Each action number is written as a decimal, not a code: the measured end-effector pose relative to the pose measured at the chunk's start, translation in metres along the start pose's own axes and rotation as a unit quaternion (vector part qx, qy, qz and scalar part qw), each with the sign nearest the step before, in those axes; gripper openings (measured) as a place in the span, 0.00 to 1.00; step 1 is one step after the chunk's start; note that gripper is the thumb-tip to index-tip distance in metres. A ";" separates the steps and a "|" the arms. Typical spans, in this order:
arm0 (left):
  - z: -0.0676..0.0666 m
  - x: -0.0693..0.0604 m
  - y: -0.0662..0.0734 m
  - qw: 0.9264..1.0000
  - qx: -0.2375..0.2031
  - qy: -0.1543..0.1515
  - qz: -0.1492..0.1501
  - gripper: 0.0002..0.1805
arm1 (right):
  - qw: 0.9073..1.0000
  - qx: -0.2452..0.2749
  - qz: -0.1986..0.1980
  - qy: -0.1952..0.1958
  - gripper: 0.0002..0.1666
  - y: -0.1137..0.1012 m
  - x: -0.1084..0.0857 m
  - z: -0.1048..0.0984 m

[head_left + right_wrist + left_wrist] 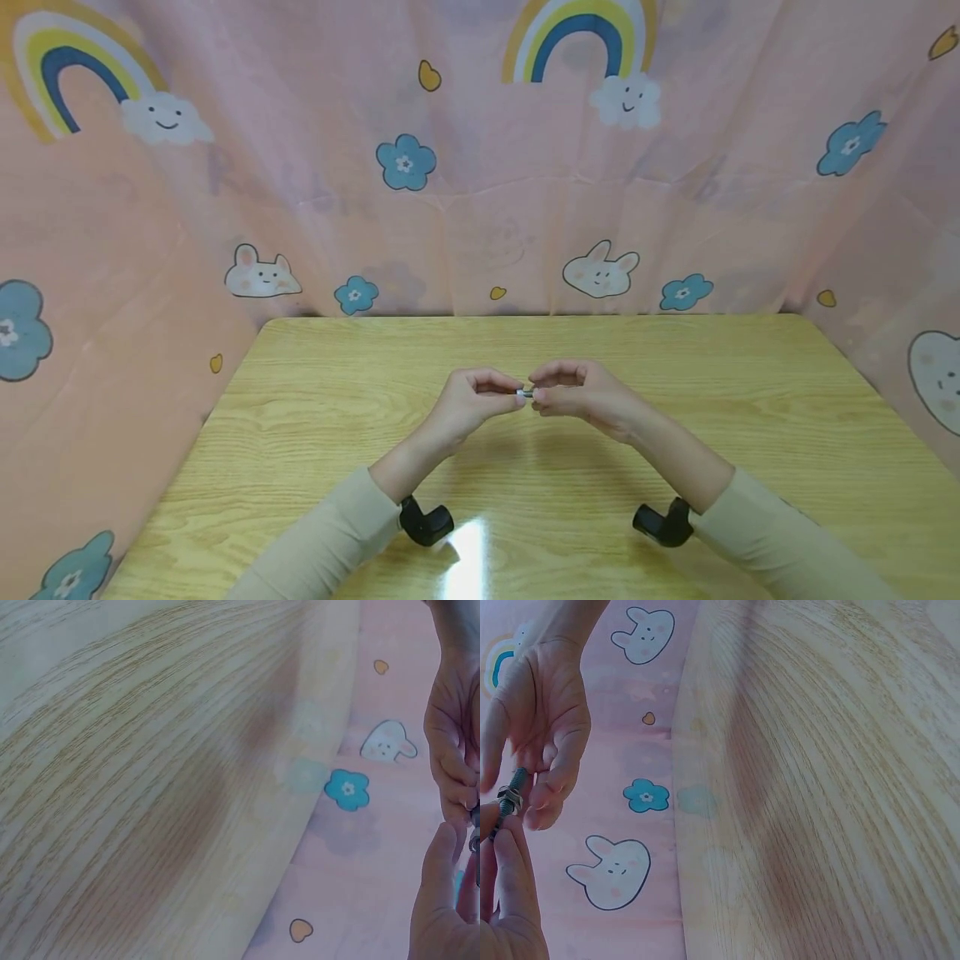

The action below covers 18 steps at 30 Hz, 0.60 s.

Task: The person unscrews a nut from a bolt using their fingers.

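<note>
A metal bolt with a hex nut on its thread is held above the table between the two hands. My left hand pinches one end of it between thumb and fingertips. Around the other end is my right hand, its thumb and fingers spread with a gap between them in the left wrist view. Whether a right fingertip touches the bolt I cannot tell. The right wrist view cuts off the bolt at its right edge, and fingers hide part of it.
Below the hands lies a wood-grain table. A pink patterned curtain hangs behind its far edge and along both sides. Black wrist devices are on both forearms, by beige sleeves. Light glares on the table near the front.
</note>
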<state>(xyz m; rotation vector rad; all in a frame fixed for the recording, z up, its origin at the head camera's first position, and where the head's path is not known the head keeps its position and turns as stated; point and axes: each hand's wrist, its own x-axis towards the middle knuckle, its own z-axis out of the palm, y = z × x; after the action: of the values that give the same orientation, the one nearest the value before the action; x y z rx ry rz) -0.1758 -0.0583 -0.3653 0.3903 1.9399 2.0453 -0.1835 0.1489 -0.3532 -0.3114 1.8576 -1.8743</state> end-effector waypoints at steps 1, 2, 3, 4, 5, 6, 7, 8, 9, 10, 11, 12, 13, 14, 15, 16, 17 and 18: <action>0.000 0.000 0.000 1.000 0.001 0.000 0.002 0.14 | 1.000 0.010 0.005 0.001 0.13 -0.001 0.000 0.000; 0.000 0.000 0.000 1.000 0.002 0.001 0.002 0.14 | 1.000 0.018 0.011 0.002 0.11 -0.001 0.000 0.001; 0.000 0.000 -0.001 1.000 0.003 0.002 0.003 0.13 | 0.999 0.028 0.016 0.003 0.09 -0.002 0.000 0.001; 0.000 0.001 -0.001 1.000 0.003 0.003 0.003 0.13 | 0.999 0.036 0.019 0.004 0.09 -0.002 0.000 0.001; 0.000 0.001 -0.001 1.000 0.004 0.003 0.003 0.13 | 0.999 0.039 0.020 0.004 0.07 -0.002 -0.001 0.001; 0.000 0.001 -0.002 1.000 0.003 0.002 0.004 0.13 | 0.999 0.040 0.017 0.002 0.06 -0.001 -0.001 0.000; 0.000 0.001 -0.002 1.000 0.003 0.002 0.002 0.13 | 0.999 0.037 0.014 0.000 0.06 -0.001 -0.001 0.000; 0.001 0.001 -0.002 1.000 0.003 0.002 0.000 0.13 | 0.999 0.032 0.010 -0.001 0.07 0.000 -0.001 -0.001; 0.001 0.001 -0.002 1.000 0.002 0.001 -0.001 0.13 | 1.000 0.027 0.005 -0.002 0.08 0.000 -0.001 -0.001; 0.001 0.001 -0.002 1.000 0.001 0.000 -0.002 0.14 | 1.000 0.023 0.003 -0.002 0.09 0.001 -0.002 -0.002; 0.001 0.000 -0.002 1.000 0.001 0.000 -0.003 0.13 | 1.000 0.022 0.001 -0.002 0.09 0.001 -0.002 -0.002; 0.001 0.000 -0.002 1.000 0.000 0.000 -0.003 0.13 | 1.000 0.021 0.001 -0.002 0.09 0.001 -0.002 -0.002; 0.001 0.000 -0.002 1.000 0.001 0.001 -0.003 0.13 | 1.000 0.021 0.004 -0.001 0.08 0.000 -0.002 -0.001; 0.001 0.000 -0.003 1.000 0.001 0.001 -0.001 0.13 | 1.000 0.026 0.007 0.001 0.07 0.000 -0.002 -0.001; 0.002 0.000 -0.003 1.000 0.001 0.001 0.001 0.13 | 0.999 0.031 0.010 0.001 0.06 -0.001 -0.002 -0.001; 0.002 0.000 -0.002 1.000 0.002 0.001 0.004 0.13 | 0.999 0.036 0.014 0.001 0.06 -0.001 -0.002 -0.001; 0.002 0.000 -0.002 1.000 0.002 0.001 0.006 0.13 | 0.999 0.039 0.015 0.000 0.06 -0.001 -0.001 -0.001; 0.002 0.000 -0.002 1.000 0.002 0.000 0.008 0.13 | 0.999 0.040 0.015 -0.001 0.06 -0.001 -0.001 -0.001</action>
<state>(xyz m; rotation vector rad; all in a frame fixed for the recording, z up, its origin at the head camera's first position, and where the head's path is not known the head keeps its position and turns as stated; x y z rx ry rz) -0.1750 -0.0560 -0.3673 0.4071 1.9473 2.0528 -0.1829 0.1501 -0.3515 -0.2559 1.7701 -1.9217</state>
